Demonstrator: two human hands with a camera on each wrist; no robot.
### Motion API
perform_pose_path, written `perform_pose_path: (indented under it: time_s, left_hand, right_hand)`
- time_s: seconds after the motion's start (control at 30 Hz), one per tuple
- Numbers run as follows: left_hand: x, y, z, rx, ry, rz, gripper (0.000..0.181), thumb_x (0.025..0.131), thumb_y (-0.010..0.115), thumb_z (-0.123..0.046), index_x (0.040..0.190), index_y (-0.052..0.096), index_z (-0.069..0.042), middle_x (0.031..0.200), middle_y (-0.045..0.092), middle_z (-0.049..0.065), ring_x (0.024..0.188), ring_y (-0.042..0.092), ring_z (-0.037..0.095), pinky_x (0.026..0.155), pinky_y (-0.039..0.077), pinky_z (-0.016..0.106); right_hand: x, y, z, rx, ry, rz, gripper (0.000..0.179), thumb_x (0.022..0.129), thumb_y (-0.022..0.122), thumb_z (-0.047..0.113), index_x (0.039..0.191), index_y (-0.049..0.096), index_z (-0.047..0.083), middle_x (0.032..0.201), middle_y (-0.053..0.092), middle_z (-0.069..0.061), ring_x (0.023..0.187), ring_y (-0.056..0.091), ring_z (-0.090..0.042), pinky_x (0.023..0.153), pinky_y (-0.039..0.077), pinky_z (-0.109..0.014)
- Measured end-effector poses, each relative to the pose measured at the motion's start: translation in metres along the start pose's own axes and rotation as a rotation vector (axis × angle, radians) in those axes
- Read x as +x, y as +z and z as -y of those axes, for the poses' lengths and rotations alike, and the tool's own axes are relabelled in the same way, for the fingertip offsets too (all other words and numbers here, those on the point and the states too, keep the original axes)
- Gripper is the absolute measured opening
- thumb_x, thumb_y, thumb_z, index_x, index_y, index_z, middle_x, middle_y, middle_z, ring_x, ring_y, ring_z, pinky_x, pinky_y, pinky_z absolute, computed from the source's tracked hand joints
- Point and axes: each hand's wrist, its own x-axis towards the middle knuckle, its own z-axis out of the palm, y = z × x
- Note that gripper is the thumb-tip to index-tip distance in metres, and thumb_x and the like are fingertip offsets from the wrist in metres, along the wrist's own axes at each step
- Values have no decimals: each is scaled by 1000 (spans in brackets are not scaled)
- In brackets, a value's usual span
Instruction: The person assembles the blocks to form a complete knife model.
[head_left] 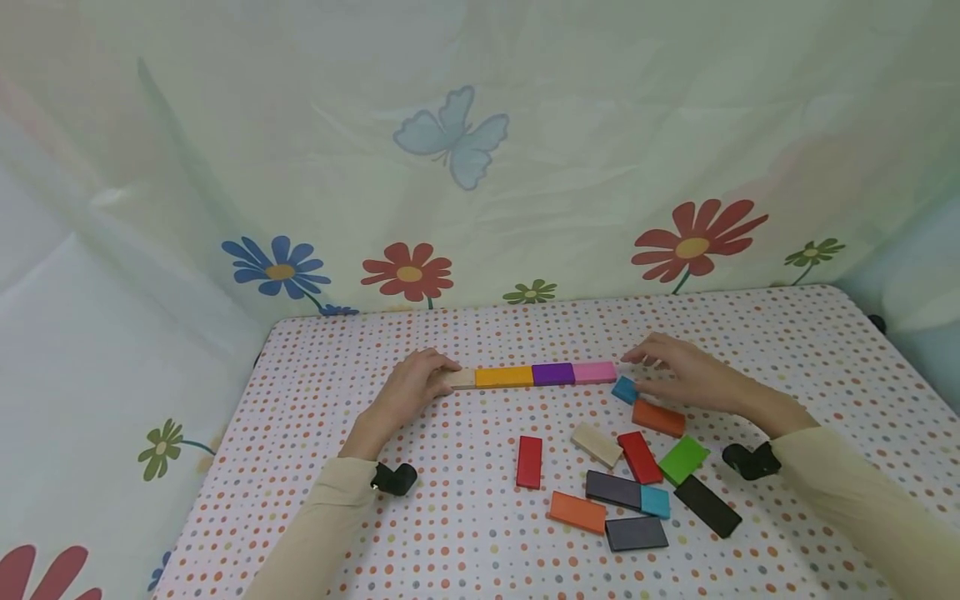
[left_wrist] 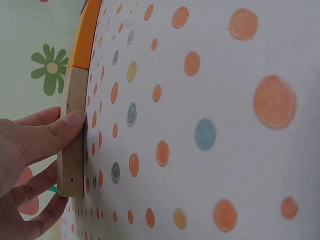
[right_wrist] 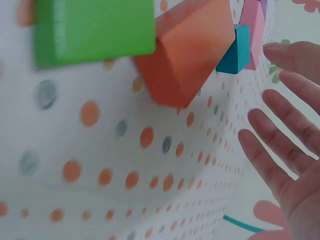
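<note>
A row of wooden blocks lies end to end: a plain wood block [head_left: 461, 379], a yellow-orange block [head_left: 504, 377], a purple block [head_left: 553, 374] and a pink block [head_left: 594, 372]. My left hand [head_left: 415, 385] pinches the plain block at the row's left end; in the left wrist view the thumb [left_wrist: 52, 131] lies on its near face, other fingers behind it. Past the pink end, my right hand [head_left: 686, 372] is held with fingers spread and nothing in them. Just below that hand sit a small blue block [head_left: 625, 390] and an orange block [head_left: 658, 417].
Nearer the front lie scattered blocks: a red block [head_left: 528, 462], another red block [head_left: 641, 457], a beige block [head_left: 597, 444], a green block [head_left: 683, 460], a black block [head_left: 708, 506] and several others. Dotted cloth covers the table [head_left: 450, 533]; a flowered curtain [head_left: 570, 167] hangs behind.
</note>
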Motion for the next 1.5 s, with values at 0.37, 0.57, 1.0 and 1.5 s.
perform_pose_path:
  time_s: [0.37,0.57,1.0,1.5]
  left_hand:
    - [1,0,1,2,-9,5,33,91,81,-10,124,76,-12,120,70,6,113,61,28,102,49,47]
    - [0,1,1,-3,-11,6,34,91,82,-10,124,76,-12,119,70,6,113,62,28,101,49,48]
    - [0,0,4,-4,20,1,34,91,81,-9,124,75,-11,120,70,7,114,61,29,102,49,48]
    - [0,-1,3,-15,16,0,33,92,81,-9,125,75,-11,122,70,7,116,61,28,104,48,48]
  right_hand:
    - [-29,5,-4,32,-19,101,47,86,86,7,126,65,-4,101,65,-4,89,64,-18,74,59,-32]
    - [-36,12,-4,35,-14,80,52,81,90,6,124,63,-3,101,65,-2,88,61,-16,71,57,-29]
    - [-37,11,-6,-68,-12,46,39,76,92,5,111,74,4,103,65,-5,88,62,-21,71,58,-29]
    - [4,-6,-14,-125,-32,-70,40,78,92,6,112,74,-4,104,66,-15,88,60,-25,73,59,-39]
